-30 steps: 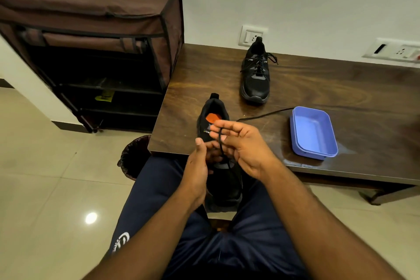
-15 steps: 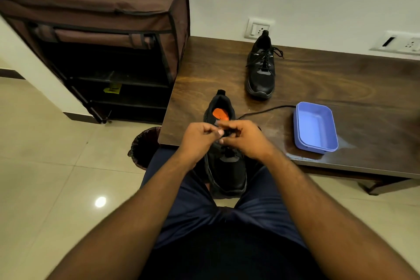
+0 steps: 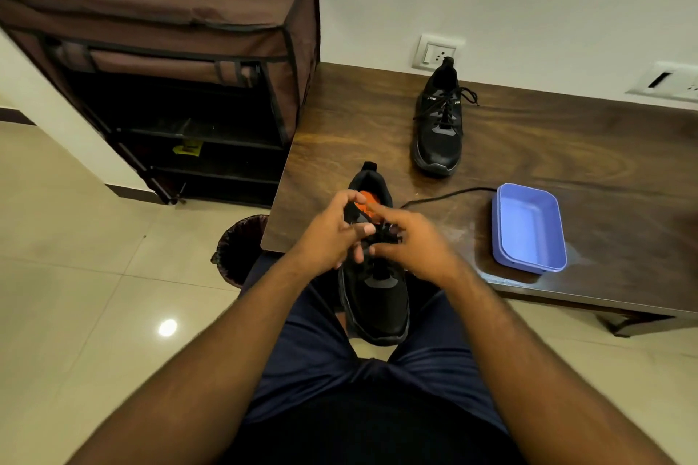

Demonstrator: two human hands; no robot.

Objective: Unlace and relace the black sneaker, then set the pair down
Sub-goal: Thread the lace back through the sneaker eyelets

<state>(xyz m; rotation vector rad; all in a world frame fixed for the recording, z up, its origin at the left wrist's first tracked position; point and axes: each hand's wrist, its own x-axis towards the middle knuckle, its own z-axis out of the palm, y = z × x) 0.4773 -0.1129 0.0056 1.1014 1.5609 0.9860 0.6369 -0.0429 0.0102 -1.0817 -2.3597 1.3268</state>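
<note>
From the head view, the black sneaker (image 3: 376,298) being worked on sits on the person's lap, between the thighs, its toe pointing back toward the body and its heel, with the orange insole showing, reaching forward over the near edge of the wooden surface (image 3: 566,147). Its long axis therefore runs straight away from the person, and the eyelet rows lie directly under both hands.

The left hand (image 3: 332,234) and right hand (image 3: 409,238) meet over the upper eyelets, close together, fingers curled. They appear to pinch the black lace (image 3: 445,196) there, though motion blur hides exactly which fingers hold it. The free length of the lace trails to the right across the surface toward a blue tray (image 3: 528,228), so the right hand is nearer the slack to be drawn through.

The second sneaker (image 3: 440,125), already laced, stands well apart, farther back on the surface near the wall, toe toward the person.

I judge relacing is unfinished: the next threading runs across the tongue, side to side.
</note>
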